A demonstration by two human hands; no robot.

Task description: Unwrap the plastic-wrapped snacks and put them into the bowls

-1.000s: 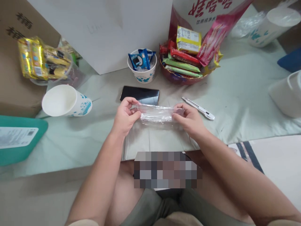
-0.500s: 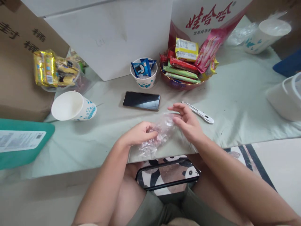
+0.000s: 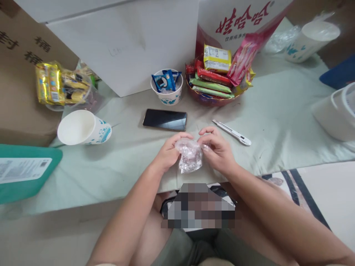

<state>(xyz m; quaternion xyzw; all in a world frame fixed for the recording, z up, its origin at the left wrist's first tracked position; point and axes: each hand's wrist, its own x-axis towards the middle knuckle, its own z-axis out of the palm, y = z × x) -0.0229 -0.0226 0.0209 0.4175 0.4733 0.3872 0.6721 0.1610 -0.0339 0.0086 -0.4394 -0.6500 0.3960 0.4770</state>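
Crumpled clear plastic film (image 3: 190,157) is bunched between my two hands, over the near edge of the cloth-covered table. My left hand (image 3: 172,150) grips its left side, fingers curled over the top. On the other side my right hand (image 3: 215,150) pinches the film's right edge between thumb and fingers. Just beyond my left hand lies a black phone (image 3: 165,119), flat on the cloth. A white utility knife (image 3: 232,133) rests beyond my right hand, lying at a slant.
Behind the phone stand a paper cup of blue packets (image 3: 167,96) and a red bowl of snacks (image 3: 213,100). An empty paper cup (image 3: 83,127) lies tipped at left, near a green package (image 3: 27,171). A white bucket (image 3: 335,114) is at right. Boxes line the back.
My hands have drawn closer together, and the stretched-out film is now gathered into a compact bunch. My right hand, looser before, now pinches the film's edge. The view has shifted slightly.
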